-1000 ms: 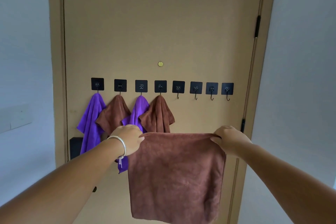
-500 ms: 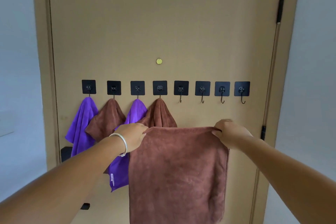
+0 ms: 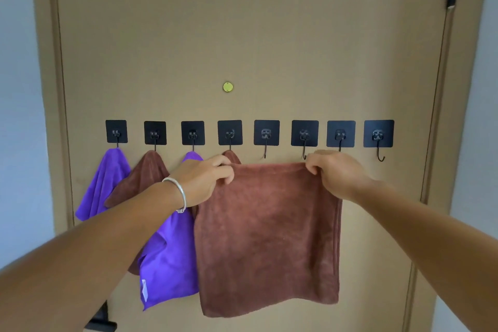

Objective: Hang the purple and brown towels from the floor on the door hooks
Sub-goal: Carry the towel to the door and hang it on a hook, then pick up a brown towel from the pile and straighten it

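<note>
I hold a brown towel [image 3: 266, 237] spread flat in front of the door [image 3: 242, 35]. My left hand [image 3: 204, 178] pinches its top left corner and my right hand [image 3: 336, 172] pinches its top right corner. The towel's top edge is just below a row of black hooks. From the left, the first hooks carry a purple towel [image 3: 103, 183], a brown towel [image 3: 142, 178], a second purple towel [image 3: 169, 259] and another brown towel [image 3: 233, 157], mostly hidden by my left hand. The fifth hook [image 3: 266, 137] is bare, directly above the held towel.
Further right, three more hooks hang bare, the last one [image 3: 378, 139] near the hinge side. A small brass peephole [image 3: 228, 87] sits above the row. The black door handle [image 3: 101, 318] shows at the lower left. Pale walls flank the door frame.
The view has closed in on the door and both hands have raised the brown towel, so its top edge has come up from well below the hooks to just under them.
</note>
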